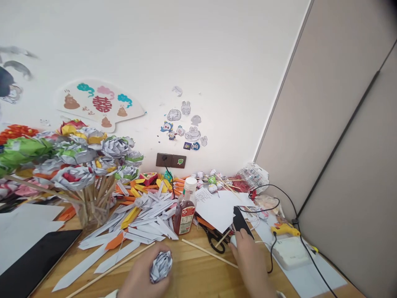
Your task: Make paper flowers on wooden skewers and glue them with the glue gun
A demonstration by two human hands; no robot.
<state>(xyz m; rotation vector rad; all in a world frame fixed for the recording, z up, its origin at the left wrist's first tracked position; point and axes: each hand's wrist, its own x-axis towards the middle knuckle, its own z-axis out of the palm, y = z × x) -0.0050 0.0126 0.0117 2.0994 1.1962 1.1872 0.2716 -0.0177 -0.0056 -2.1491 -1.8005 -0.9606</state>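
A home paper-craft corner. A wooden surface (192,269) sits against a white wall. Folded paper strips (145,223) are heaped at centre, and paper flowers (74,165) on sticks fill a glass jar (89,215) at left. Scissors (215,242) and a yellow glue gun (283,229) lie at lower right. Cartoon stickers (186,128) dot the wall.

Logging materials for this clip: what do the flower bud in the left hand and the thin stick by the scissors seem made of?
Flower bud: folded printed paper, matte; creases and grey print show. Thin stick: likely bamboo or wood, unfinished; pale tan, straight.
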